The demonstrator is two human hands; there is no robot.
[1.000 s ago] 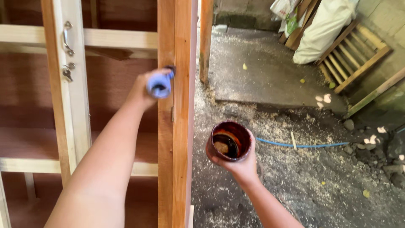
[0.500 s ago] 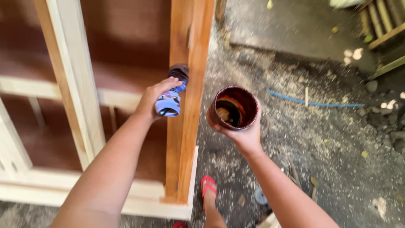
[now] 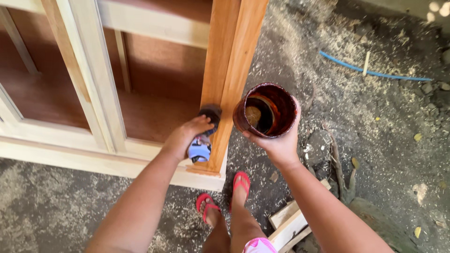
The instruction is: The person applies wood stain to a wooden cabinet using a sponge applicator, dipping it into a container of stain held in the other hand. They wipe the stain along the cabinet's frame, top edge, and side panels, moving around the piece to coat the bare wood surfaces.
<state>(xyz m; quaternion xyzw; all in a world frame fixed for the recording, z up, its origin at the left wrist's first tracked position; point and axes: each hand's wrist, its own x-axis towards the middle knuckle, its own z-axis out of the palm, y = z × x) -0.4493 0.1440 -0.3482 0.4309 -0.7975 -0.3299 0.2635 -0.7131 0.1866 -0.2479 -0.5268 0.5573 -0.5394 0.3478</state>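
A brush point(image 3: 205, 136) is gripped in the closed fingers of the left hand point(image 3: 185, 138) and pressed low against the cabinet post point(image 3: 229, 70). The post is seen stained orange-brown down to the brush; the pale frame point(image 3: 93, 93) beside it is judged still unstained. A stain can point(image 3: 267, 111) is clasped by the right hand point(image 3: 279, 143), just beside the post.

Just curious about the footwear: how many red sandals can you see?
2. One red sandal is on the left foot, the other on the right, both on the sawdust-strewn ground beside the wooden frame. None seem hidden.
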